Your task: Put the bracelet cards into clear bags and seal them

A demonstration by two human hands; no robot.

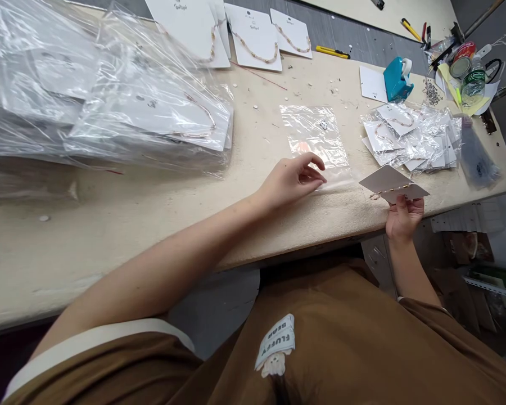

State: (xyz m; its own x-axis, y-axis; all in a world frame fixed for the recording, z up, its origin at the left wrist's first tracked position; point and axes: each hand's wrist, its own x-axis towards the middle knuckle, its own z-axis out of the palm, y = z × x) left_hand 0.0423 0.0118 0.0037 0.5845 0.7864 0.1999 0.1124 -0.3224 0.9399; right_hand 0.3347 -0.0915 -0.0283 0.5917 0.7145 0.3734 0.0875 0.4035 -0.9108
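Note:
A flat clear plastic bag [316,140] lies on the cream worktable [253,225], its near edge at my left hand [293,181]. The fingers and thumb of that hand pinch this edge. My right hand [405,219] is out past the table's front edge, gripping a folded white jewellery card [394,183]. A beaded necklace [390,190] runs along the card's fold, and its end hangs below the card. The card is a short way to the right of the bag, not touching it.
A large heap of bagged necklace cards [109,95] fills the left of the table. A smaller heap [413,138] lies on the right. Unbagged necklace cards [253,39] lie at the back, near a blue tape dispenser [397,79], yellow cutters [332,52] and a plastic bottle [473,81].

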